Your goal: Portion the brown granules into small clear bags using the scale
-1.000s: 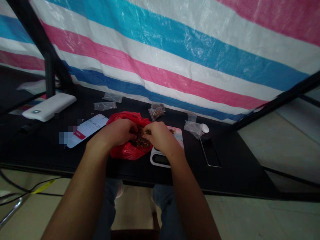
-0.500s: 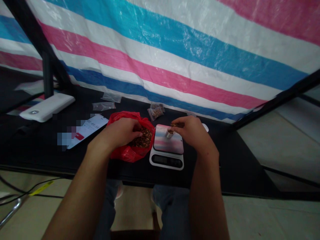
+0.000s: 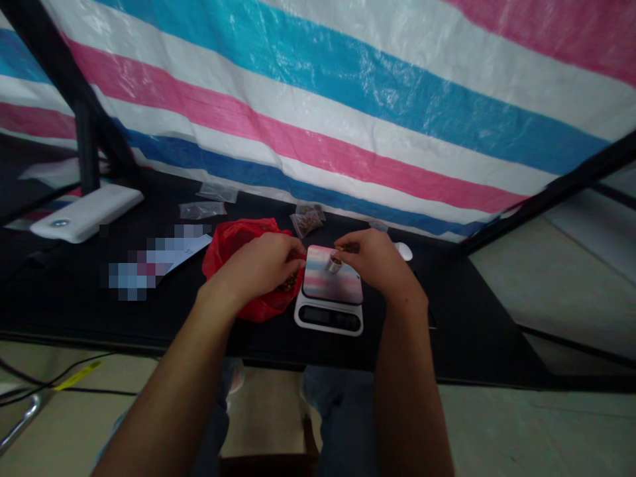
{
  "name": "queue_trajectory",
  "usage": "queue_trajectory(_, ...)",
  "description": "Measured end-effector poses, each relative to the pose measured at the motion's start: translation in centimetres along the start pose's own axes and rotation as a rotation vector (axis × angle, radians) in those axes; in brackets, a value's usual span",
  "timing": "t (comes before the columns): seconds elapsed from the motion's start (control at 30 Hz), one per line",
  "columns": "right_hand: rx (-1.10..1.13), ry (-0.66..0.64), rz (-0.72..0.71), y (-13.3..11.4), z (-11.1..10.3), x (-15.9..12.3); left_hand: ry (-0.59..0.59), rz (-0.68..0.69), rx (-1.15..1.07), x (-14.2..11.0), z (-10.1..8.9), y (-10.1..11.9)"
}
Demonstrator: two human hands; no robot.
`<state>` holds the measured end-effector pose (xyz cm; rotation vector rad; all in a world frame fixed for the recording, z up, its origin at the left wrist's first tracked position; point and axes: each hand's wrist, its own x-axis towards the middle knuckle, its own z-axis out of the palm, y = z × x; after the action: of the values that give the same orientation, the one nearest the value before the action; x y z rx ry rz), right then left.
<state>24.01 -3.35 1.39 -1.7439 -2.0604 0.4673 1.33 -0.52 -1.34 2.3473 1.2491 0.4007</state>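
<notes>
A red plastic bag (image 3: 223, 245) holds many small brown seed-like pieces (image 3: 287, 283). Over its right rim is my left hand (image 3: 263, 265), thumb and fingers drawn together; what lies between them is hidden. To the right stands a white kitchen scale (image 3: 303, 318) with a shiny, striped-looking plate. A small silvery cup (image 3: 333, 266) with brown pieces at its top rests on that plate. My right hand (image 3: 375, 258) is closed in a pinch at the cup's rim, with some brown pieces showing inside its curled fingers.
Behind the scale lie small clear bags with brown contents (image 3: 307, 222). Empty-looking clear bags (image 3: 203, 210) lie farther left. A partly blurred phone (image 3: 186, 255) and a white power bank (image 3: 87, 212) are at left. A white round object (image 3: 404, 251) sits right of my right hand.
My left hand has lifted from the seed-like pieces and moved right to the bag's rim, toward the scale. My right hand stays by the cup, its fingers slightly closer to it.
</notes>
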Motion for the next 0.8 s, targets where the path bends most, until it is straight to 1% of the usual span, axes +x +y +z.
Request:
queue_trajectory(0.07,0.007,0.003,0.008,-0.1,0.0,0.1,0.015,0.02,0.001,0.4,0.5,0.4)
queue_trajectory(0.13,-0.001,0.015,0.011,-0.2,0.0,0.1,0.048,0.033,0.023,0.9,1.1,0.4)
queue_trajectory(0.27,-0.026,0.027,-0.007,-0.2,0.1,0.1,0.113,0.118,0.063,2.0,2.4,-0.3)
queue_trajectory(0.33,-0.034,0.033,-0.011,-0.1,0.1,0.0,0.127,0.129,0.099,2.3,2.9,-0.6)
queue_trajectory(0.43,-0.035,0.037,-0.006,0.1,0.1,-0.1,0.084,0.038,0.164,2.2,3.0,-0.7)
queue_trajectory(0.57,0.02,0.033,-0.006,0.4,0.2,-0.2,0.003,-0.104,0.222,1.9,2.4,-0.4)
queue_trajectory(0.8,0.1,0.037,-0.016,0.6,0.4,-0.1,-0.02,-0.231,0.276,1.7,2.1,-0.2)
